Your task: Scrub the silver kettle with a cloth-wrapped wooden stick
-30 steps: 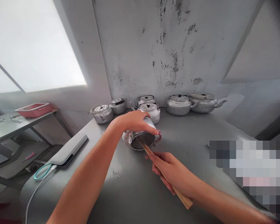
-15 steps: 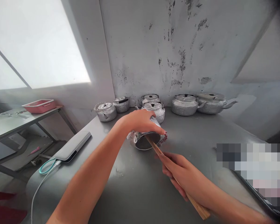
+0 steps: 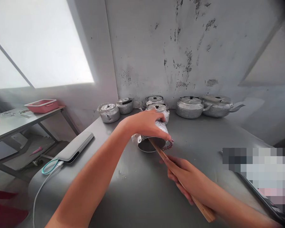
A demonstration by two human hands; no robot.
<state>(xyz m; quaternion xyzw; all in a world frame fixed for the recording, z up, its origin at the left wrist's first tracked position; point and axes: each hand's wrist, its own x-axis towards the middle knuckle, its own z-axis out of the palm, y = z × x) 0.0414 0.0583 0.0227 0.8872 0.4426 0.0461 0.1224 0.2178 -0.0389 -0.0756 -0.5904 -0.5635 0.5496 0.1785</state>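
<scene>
My left hand [image 3: 153,124] wraps over a silvery metal kettle [image 3: 149,146] that lies tipped, its round opening facing me. A handle wound in reddish cord [image 3: 168,144] sticks out on the kettle's right side. In my right hand [image 3: 181,172] is a long wooden stick [image 3: 201,209], gripped partway along. The stick's far end reaches into the kettle's dark mouth, and its tip is hidden inside. Just behind my left hand stands a lidded kettle [image 3: 165,110], partly covered by the hand.
Several silvery kettles stand along the wall, among them a wide one [image 3: 189,108] and a long-spouted one [image 3: 217,107]. A grey power bank [image 3: 74,148] with cables lies on the left of the grey table [image 3: 137,193]. A pink basket [image 3: 42,106] sits on another table. A blurred-out object is at right.
The view has shifted slightly. My left hand and the kettle have turned a little, and the wooden stick remains inside the opening.
</scene>
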